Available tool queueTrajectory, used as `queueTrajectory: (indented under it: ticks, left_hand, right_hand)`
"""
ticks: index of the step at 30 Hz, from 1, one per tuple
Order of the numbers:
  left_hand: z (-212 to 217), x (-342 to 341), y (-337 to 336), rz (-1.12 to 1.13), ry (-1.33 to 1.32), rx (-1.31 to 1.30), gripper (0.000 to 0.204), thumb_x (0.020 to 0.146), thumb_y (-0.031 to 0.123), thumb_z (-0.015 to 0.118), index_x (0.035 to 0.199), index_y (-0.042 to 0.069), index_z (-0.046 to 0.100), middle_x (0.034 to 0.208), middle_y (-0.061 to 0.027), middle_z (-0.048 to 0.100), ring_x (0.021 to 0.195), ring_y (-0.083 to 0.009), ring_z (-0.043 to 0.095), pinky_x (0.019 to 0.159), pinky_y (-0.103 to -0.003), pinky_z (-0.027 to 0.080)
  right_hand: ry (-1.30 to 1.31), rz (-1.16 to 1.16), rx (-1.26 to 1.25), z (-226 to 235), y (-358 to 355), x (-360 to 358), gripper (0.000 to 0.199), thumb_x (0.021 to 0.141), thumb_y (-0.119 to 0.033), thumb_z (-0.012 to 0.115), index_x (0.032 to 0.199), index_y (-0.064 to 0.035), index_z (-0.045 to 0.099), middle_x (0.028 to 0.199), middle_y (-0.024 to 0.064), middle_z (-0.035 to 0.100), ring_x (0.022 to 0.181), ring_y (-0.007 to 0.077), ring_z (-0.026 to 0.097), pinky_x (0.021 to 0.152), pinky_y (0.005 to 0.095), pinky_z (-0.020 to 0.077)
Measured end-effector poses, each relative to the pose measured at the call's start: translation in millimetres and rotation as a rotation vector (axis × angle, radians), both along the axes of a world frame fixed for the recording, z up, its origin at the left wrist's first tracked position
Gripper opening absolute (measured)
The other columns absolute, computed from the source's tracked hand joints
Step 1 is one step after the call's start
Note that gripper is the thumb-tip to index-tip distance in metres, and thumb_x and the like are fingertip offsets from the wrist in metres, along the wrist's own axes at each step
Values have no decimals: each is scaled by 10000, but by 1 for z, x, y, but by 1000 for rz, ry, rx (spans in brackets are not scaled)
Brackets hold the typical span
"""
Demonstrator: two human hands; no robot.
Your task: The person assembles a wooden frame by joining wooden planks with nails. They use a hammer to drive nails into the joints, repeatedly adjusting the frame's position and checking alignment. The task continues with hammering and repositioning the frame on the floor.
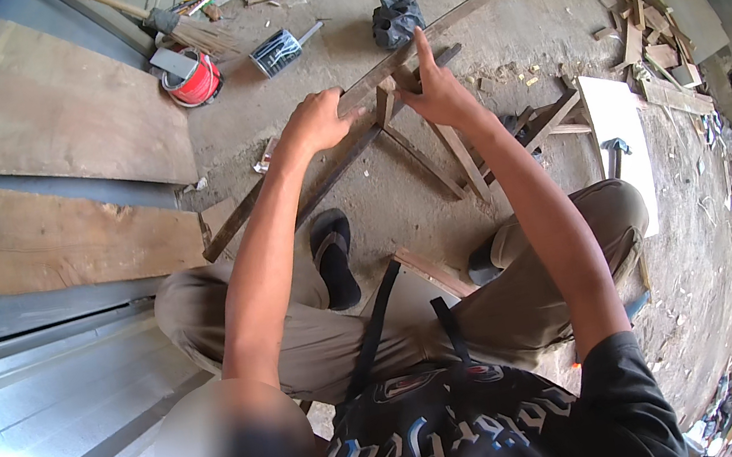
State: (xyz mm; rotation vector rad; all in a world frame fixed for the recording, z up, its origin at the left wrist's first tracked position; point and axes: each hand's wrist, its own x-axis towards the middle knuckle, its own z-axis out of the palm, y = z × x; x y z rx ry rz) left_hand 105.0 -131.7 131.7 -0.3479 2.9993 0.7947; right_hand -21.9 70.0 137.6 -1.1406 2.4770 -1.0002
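Observation:
A long, narrow wooden strip slants from the lower left to the upper right in front of me. My left hand is closed around its middle, thumb toward me. Farther right, my right hand is closed on the same strip; its index finger stretches across the wood and its other fingers are mostly hidden. Under and beside the strip stands a wooden frame of thin legs and a second dark rail. The frame's joint lies between my hands, partly covered by the right one.
A red bucket, a paint-smeared can and a black plastic bag stand beyond the strip. Wooden boards lean at the left. A white panel and scrap wood lie at the right.

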Motion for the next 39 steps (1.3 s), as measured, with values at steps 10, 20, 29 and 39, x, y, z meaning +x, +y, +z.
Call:
queueTrajectory:
  ticks: [10, 20, 29, 39]
  left_hand:
    - [-29, 4, -20, 5, -55, 363, 468, 873, 438, 709, 1034, 3, 641, 701, -86, 642, 556, -177, 602, 521, -356, 487]
    - [-41, -10, -28, 25, -211, 389, 427, 892, 448, 685, 909, 28, 613, 605, -31, 543, 470, -139, 515, 449, -329, 434]
    - [-48, -13, -21, 20, -168, 344, 493, 880, 499, 678, 843, 10, 623, 651, -111, 632, 516, -188, 588, 500, -351, 487]
    - [-35, -12, -20, 31, -245, 299, 484, 891, 492, 668, 897, 8, 649, 649, -105, 633, 529, -189, 598, 515, -355, 503]
  right_hand:
    - [136, 35, -129, -53, 10, 18, 513, 977, -254, 539, 1390, 26, 422, 975, 326, 658, 918, 463, 656, 821, 492, 511]
    - [107, -56, 31, -36, 2, 20, 473, 974, -221, 538, 1381, 5, 455, 901, 330, 654, 882, 483, 646, 812, 504, 507]
    - [185, -30, -38, -50, 8, 12, 483, 967, -222, 546, 1384, 2, 452, 945, 322, 657, 895, 476, 645, 797, 506, 509]
    - [112, -65, -4, -43, 3, 21, 460, 924, -153, 558, 1346, 11, 471, 878, 341, 650, 850, 486, 650, 794, 521, 518]
